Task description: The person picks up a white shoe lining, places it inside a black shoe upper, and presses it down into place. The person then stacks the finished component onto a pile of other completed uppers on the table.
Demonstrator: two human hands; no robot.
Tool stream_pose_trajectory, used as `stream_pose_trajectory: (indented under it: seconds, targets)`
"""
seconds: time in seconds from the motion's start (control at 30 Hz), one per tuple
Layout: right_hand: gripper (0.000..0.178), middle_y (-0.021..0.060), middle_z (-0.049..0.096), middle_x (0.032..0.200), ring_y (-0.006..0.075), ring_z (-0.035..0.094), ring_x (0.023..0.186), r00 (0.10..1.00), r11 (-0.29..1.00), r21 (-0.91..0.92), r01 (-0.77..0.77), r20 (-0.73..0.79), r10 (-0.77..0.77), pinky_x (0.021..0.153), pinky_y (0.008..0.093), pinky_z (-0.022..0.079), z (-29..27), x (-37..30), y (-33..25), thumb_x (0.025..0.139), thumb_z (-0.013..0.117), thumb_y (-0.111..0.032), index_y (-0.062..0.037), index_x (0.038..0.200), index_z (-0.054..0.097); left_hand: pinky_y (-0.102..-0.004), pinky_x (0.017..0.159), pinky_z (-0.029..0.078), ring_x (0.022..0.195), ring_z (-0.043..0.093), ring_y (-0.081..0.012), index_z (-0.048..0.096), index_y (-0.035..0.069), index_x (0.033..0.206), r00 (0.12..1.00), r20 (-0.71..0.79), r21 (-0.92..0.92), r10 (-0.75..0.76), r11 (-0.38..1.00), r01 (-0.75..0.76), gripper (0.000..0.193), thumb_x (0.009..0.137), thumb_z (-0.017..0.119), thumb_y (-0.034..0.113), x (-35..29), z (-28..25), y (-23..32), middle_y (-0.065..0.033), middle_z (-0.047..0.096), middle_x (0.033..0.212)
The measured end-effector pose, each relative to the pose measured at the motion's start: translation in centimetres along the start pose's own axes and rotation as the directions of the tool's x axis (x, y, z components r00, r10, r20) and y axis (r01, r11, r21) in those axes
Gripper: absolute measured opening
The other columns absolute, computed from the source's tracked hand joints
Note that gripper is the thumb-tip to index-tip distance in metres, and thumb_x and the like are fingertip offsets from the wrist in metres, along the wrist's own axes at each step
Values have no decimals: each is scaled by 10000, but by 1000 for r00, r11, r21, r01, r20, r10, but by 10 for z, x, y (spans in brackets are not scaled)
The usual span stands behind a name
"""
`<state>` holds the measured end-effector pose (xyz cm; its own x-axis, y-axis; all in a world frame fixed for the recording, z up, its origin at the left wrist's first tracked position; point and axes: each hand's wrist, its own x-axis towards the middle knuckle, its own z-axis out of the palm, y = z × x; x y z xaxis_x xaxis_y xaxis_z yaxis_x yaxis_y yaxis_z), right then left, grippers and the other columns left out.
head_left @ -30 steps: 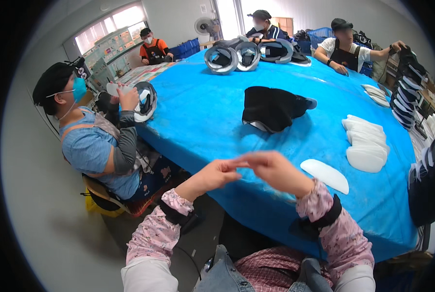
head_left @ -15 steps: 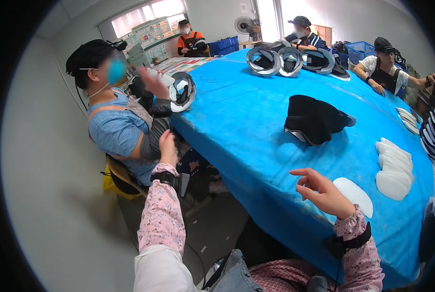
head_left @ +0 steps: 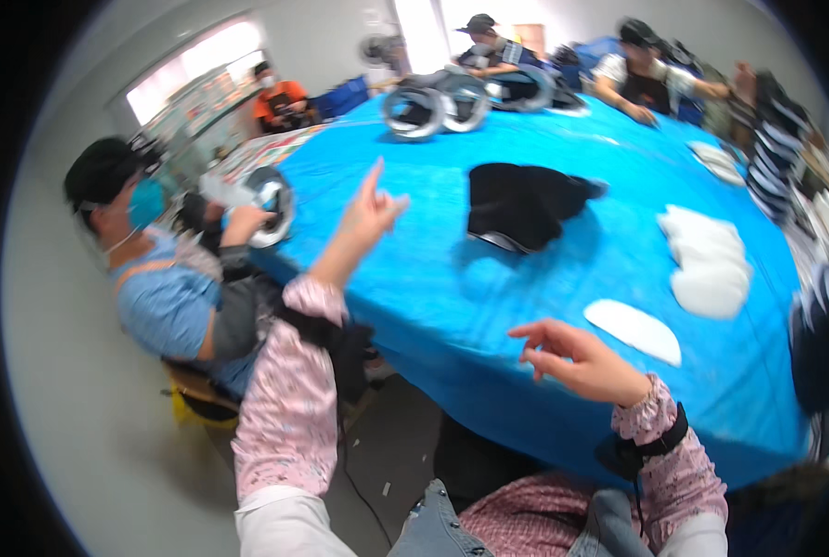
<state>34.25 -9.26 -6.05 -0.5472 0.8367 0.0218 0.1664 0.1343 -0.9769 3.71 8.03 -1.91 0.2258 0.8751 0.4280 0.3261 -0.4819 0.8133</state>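
My left hand (head_left: 366, 221) is raised over the table's left edge, index finger stretched out, with nothing in it. Low above the near part of the table is my right hand (head_left: 574, 360), fingers apart and holding nothing. A single white curved pad (head_left: 634, 331) lies just beyond the right hand. Between and beyond my hands sits a black cap (head_left: 524, 206), its brim pointing right. Further right, several white pads (head_left: 709, 265) lie in an overlapping row.
Blue sheeting (head_left: 414, 306) covers the table. At its far side stand several caps with pale linings (head_left: 413, 113). A co-worker (head_left: 168, 278) at the left handles a cap (head_left: 271, 206); others sit around the far side. Dark striped caps (head_left: 828, 325) are stacked at the right edge.
My left hand has moved up and right, from beside the co-worker to over the table edge. The co-worker's raised hand has come down to the cap. The whole view has shifted.
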Motion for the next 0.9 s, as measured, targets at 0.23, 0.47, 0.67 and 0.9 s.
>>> stream_pose_trajectory:
  seconds: [0.23, 0.47, 0.67, 0.9]
  targets:
    - [223, 11, 548, 812, 60, 501, 657, 822, 994, -34, 106, -559, -107, 589, 195, 406, -35, -77, 33, 885, 511, -85, -31, 1094, 568, -345, 902, 422, 1074, 536, -335, 230, -14, 1384, 999, 36, 848, -26, 530, -17, 856, 672, 633, 236, 183, -3, 48, -269, 512, 1186]
    - [173, 3, 555, 743, 60, 490, 643, 601, 996, 3, 89, -797, -51, 572, 208, 399, -60, -135, 84, 878, 500, -75, -34, 1016, 595, -347, 940, 394, 1112, 519, -342, 245, -19, 1376, 996, 26, 706, -87, 707, 43, 844, 667, 629, 231, 193, 113, 45, -277, 510, 1192]
    - [171, 49, 577, 732, 97, 510, 572, 640, 999, -48, 5, -768, -40, 522, 239, 403, -66, -132, 77, 858, 522, -76, -37, 1009, 590, -314, 510, 470, 619, 577, -199, 197, 11, 1400, 994, -7, 607, -106, 790, 89, 844, 694, 636, 161, 202, 129, 67, -154, 583, 794]
    - [153, 22, 556, 688, 65, 474, 582, 633, 992, -123, -7, -768, -91, 518, 218, 374, -59, -117, 84, 863, 513, -66, -24, 979, 604, -291, 611, 474, 664, 564, -154, 484, 35, 1222, 939, 259, 555, -227, 830, 47, 539, 760, 671, 241, 133, 140, 63, -91, 603, 858]
